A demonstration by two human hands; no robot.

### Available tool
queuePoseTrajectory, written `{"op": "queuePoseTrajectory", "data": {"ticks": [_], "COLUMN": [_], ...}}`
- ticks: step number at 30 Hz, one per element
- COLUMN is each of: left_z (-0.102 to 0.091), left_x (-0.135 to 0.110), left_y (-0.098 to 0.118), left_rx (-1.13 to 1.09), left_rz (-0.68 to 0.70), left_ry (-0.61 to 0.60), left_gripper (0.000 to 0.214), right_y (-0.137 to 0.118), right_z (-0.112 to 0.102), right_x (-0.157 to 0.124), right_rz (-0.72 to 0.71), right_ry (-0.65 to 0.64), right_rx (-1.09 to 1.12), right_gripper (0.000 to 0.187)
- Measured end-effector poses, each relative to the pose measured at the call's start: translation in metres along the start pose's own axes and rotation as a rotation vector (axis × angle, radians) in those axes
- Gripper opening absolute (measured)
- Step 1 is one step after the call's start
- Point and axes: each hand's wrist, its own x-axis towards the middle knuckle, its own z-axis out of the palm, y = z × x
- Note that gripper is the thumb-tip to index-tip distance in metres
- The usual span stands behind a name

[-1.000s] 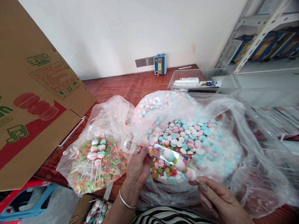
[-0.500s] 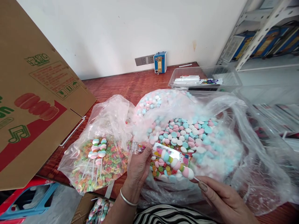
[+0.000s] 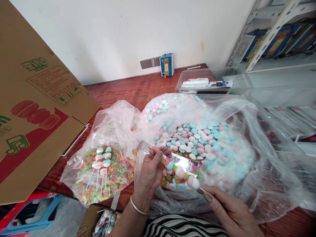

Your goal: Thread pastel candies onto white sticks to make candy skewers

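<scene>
My left hand (image 3: 150, 172) pinches the printed end of a clear wrapper sleeve (image 3: 182, 163) over the big candy bag. My right hand (image 3: 223, 205) pinches the thin stick of a candy skewer (image 3: 181, 173) of pink, white, blue and green pieces. Most of the skewer lies inside the sleeve. Under both hands a large clear bag (image 3: 212, 144) holds many pink, white and blue round candies. A smaller clear bag (image 3: 106, 168) to the left holds colourful ring candies, with three finished skewers (image 3: 101, 161) lying on top of it.
A big cardboard box flap (image 3: 37, 108) leans over the table's left side. A clear plastic bin (image 3: 212, 80) stands at the back right, and a small blue device (image 3: 166, 65) sits by the wall sockets. Metal shelving (image 3: 276, 33) rises on the right. More wrapped skewers (image 3: 105, 223) lie below the table edge.
The candy skewer has slid further left into the wrapper sleeve. Both hands shifted slightly left and up with it.
</scene>
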Motion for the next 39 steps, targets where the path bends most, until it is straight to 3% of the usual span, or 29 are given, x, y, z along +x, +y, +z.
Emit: {"op": "queuePoseTrajectory", "data": {"ticks": [4, 7, 10, 13, 21, 28, 34, 39], "left_z": [0.016, 0.024, 0.028, 0.03, 0.035, 0.04, 0.044, 0.042], "left_x": [-0.002, -0.001, 0.0, 0.002, 0.001, -0.002, -0.005, -0.005], "left_y": [-0.003, -0.006, -0.008, -0.012, -0.019, -0.019, -0.018, -0.02], "left_rx": [-0.157, -0.223, -0.27, -0.3, -0.272, -0.26, -0.249, -0.239], "left_rz": [-0.06, -0.064, -0.046, -0.056, -0.037, -0.019, -0.048, -0.08], "left_ry": [0.037, 0.048, 0.02, 0.022, 0.085, 0.053, 0.025, 0.03], "left_gripper": [0.02, 0.018, 0.012, 0.009, 0.012, 0.011, 0.015, 0.017], "right_y": [0.004, 0.0, -0.009, -0.013, -0.002, 0.001, -0.007, -0.004], "right_z": [0.019, 0.027, 0.03, 0.034, 0.041, 0.037, 0.033, 0.028], "right_x": [-0.002, -0.002, -0.001, 0.0, 0.002, 0.003, 0.012, 0.015], "right_rz": [0.379, 0.587, 0.625, 0.587, 0.41, 0.207, -0.085, -0.458], "right_ry": [-0.026, -0.079, -0.071, -0.066, 0.033, 0.137, 0.283, 0.393], "right_rx": [0.544, 0.934, 1.088, 1.097, 0.676, 0.277, -0.17, -0.571], "right_gripper": [0.042, 0.043, 0.033, 0.033, 0.044, 0.029, 0.018, 0.012]}}
